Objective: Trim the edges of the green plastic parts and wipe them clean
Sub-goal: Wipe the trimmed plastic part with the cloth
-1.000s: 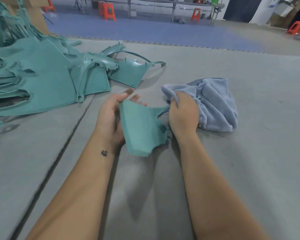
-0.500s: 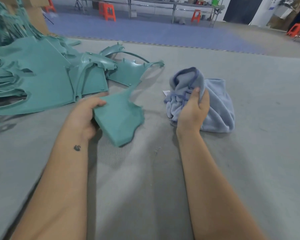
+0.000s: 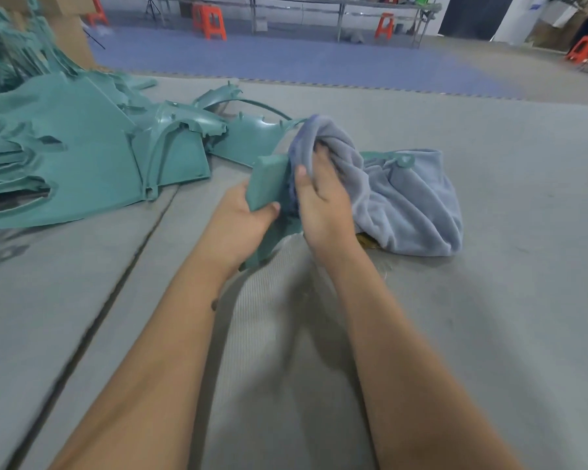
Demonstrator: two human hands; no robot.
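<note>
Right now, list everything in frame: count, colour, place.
green part: one, teal green, held up over the mat between the hands
cloth: one, grey-blue, bunched on the mat at right, top end wrapped over the green part
pile of parts: many, exact count unclear, teal green, heaped on the mat at left
mat: grey, covers the near floor, with a seam running at left
blue floor: one area, beyond the mat
stools: at least four, orange, far background
long table: one, grey, far background
cardboard box: one, brown, behind the pile
left hand: grips the green part
right hand: grips the cloth against the part
</note>
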